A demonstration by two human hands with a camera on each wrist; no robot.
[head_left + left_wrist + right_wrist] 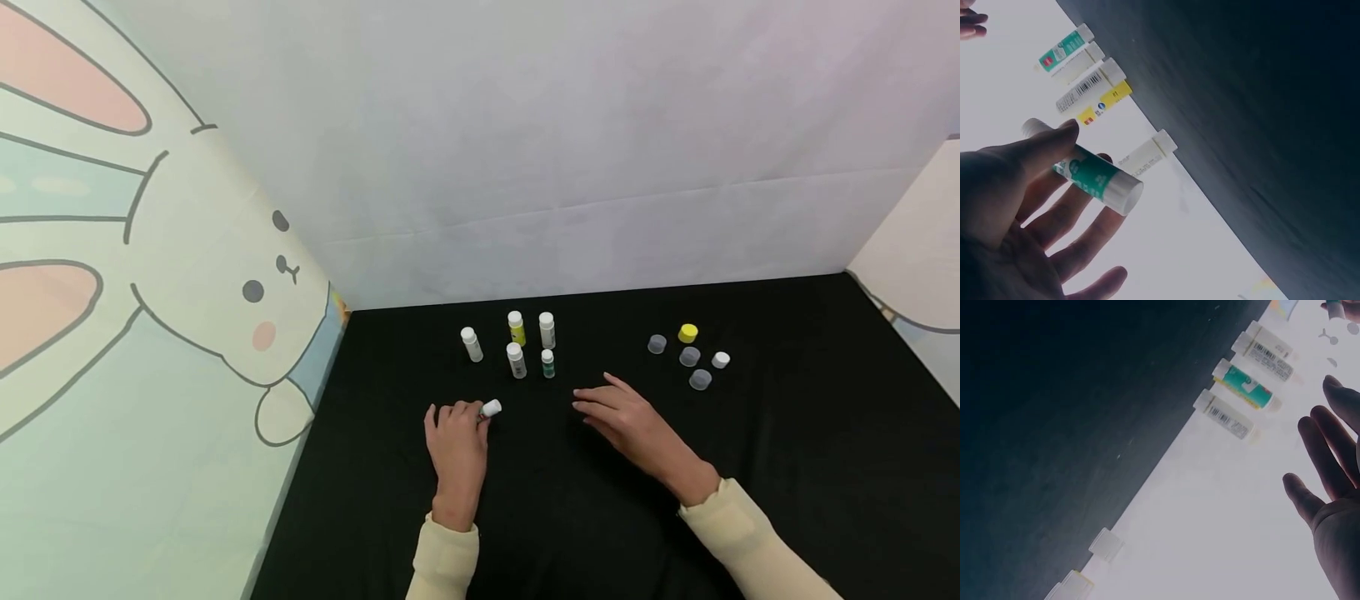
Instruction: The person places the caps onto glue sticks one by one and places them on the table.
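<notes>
My left hand (459, 442) pinches a green-labelled glue stick (1094, 175) between thumb and fingers, above the black table. Its white end (491, 408) points right in the head view. My right hand (630, 421) hovers over the table with fingers spread and nothing in them. Beyond the hands stand several glue sticks: a white one (472, 345) on the left, a yellow one (517, 332), a white one (547, 332) at the back, another white one (517, 362) in front, and a small green one (548, 364) nearest the right hand.
Farther right on the black table (810, 433) lies a loose group of caps: a yellow cap (687, 333), a white cap (721, 360) and several translucent ones, including a clear cap (701, 380). A pale cloth wall (600, 167) rises behind the table's back edge.
</notes>
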